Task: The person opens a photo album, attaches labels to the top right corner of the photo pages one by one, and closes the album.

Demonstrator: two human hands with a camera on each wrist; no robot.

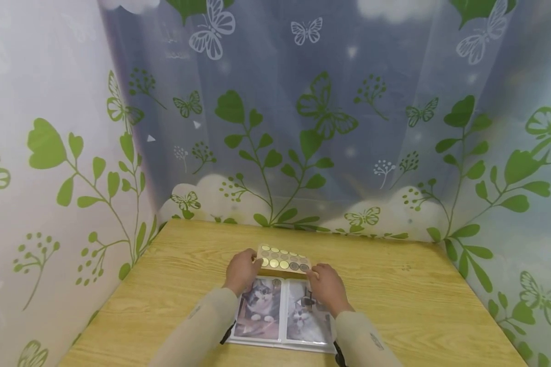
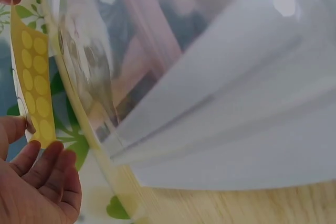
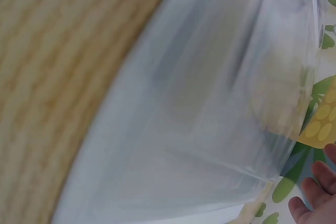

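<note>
A small sheet of round stickers (image 1: 283,256) is held up between both hands, its circles gold, pale and grey. My left hand (image 1: 242,271) pinches its left end, thumb on the face and fingers behind, as the left wrist view also shows. At the right end, my right hand (image 1: 329,288) grips the corner with thumb and fingers. The back of the sticker sheet (image 2: 35,77) looks yellow, with rows of circles. Below the sheet lies an open photo album (image 1: 282,316) with a cat photo in a clear sleeve on each page. The forearms overlap the album's sides.
The album rests on a wood-grain table (image 1: 408,295). A printed curtain (image 1: 275,127) with green leaves and butterflies hangs behind the table and along both sides. In the wrist views, the glossy album pages (image 3: 199,114) fill much of the picture.
</note>
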